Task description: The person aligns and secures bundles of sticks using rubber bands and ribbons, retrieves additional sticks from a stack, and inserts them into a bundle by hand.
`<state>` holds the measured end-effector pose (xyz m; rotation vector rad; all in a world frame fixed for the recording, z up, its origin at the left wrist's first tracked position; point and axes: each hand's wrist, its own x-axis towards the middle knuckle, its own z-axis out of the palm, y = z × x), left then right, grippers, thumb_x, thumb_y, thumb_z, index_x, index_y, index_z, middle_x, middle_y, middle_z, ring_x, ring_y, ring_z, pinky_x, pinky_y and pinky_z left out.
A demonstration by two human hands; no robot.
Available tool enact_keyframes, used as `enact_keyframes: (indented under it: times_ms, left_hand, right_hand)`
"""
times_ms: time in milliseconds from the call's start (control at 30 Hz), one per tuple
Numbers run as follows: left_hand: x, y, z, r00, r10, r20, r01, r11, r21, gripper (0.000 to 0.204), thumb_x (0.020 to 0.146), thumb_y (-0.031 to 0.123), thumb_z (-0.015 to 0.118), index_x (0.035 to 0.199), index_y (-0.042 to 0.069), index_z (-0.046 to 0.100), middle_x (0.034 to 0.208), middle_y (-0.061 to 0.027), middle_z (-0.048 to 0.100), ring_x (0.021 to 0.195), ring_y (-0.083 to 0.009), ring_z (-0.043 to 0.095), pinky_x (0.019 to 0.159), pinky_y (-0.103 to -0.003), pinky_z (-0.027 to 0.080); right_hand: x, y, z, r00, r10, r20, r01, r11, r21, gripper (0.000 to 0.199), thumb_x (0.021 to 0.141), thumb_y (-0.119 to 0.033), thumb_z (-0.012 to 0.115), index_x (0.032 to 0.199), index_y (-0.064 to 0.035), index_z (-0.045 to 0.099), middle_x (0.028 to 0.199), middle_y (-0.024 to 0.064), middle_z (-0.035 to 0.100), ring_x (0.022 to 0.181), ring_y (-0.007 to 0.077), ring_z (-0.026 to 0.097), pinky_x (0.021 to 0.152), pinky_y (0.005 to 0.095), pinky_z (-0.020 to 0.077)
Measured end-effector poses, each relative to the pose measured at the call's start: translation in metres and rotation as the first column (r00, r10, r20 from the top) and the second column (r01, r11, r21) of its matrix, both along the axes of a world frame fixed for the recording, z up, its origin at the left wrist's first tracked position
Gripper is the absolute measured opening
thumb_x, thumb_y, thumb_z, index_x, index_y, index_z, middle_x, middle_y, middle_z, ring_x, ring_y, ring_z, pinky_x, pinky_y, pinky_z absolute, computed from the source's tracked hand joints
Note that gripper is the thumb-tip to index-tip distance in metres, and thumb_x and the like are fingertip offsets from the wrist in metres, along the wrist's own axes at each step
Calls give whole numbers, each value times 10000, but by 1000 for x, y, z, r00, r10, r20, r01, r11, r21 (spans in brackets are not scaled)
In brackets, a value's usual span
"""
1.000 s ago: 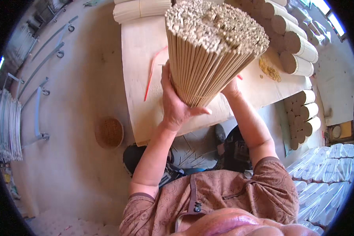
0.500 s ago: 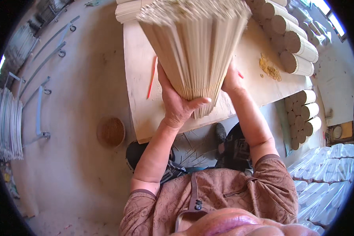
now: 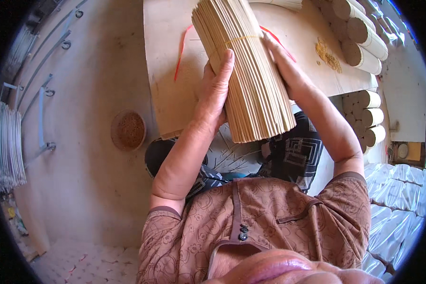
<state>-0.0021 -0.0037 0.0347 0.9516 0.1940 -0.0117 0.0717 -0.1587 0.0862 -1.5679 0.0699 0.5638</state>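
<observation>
A thick bundle of thin wooden sticks (image 3: 255, 90) is held between my two hands, tilted with its near end over the table's front edge and my lap. A thin yellowish band (image 3: 244, 39) runs around it. My left hand (image 3: 215, 87) is closed against the left side, thumb lying along the sticks. My right hand (image 3: 283, 61) presses the right side; its fingertips are partly hidden. Behind the bundle, a red strip (image 3: 181, 52) shows on the tabletop (image 3: 170, 102) at both sides.
Yellow rubber bands (image 3: 327, 56) lie on the table's right. Stick bundles (image 3: 364, 33) are piled at the far right, with another stack (image 3: 373, 116) below. Plastic-wrapped packs (image 3: 402, 194) stand at lower right. A round tub (image 3: 128, 130) sits on the floor left; wheeled metal frames (image 3: 42, 113) stand beyond.
The bundle has tipped over: its top end, earlier raised toward me, now points away, and its lower end has come nearer. Both hands have shifted along its sides.
</observation>
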Motion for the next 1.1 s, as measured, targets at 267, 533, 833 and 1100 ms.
enact_keyframes:
  times_ms: [267,533,833,1100]
  left_hand:
    - [8,12,-31,991,114,75,-127,971,203,911,941,522,612,1551,50,128,1452,-205,398,1300,-262,456,1058,-388,424]
    - [10,11,-23,997,81,14,-82,972,219,870,964,459,601,1570,101,89,1471,-190,370,1307,-275,454,1057,-401,436]
    - [6,0,-1,993,-16,117,-22,949,315,859,976,559,471,1593,168,18,1576,-226,228,1405,-316,368,1121,-410,414]
    - [4,-16,4,988,65,140,-90,980,177,697,1032,383,497,1561,99,143,1503,-184,356,1326,-272,456,1080,-389,434]
  right_hand:
    - [6,-12,-51,987,139,81,-120,972,-202,895,931,-671,463,1521,-24,275,1454,289,399,1234,312,557,1047,456,460]
    - [4,3,-49,895,142,423,-47,973,-227,830,933,-601,506,1494,-20,313,1488,229,357,1312,298,466,1102,423,372]
    - [14,8,-46,917,154,368,7,916,-402,813,925,-554,554,1502,-28,330,1497,267,364,1383,325,395,1142,426,336]
    - [10,-13,-45,924,103,368,-52,988,-147,766,909,-533,601,1407,29,453,1343,258,554,1293,354,500,1099,417,367]
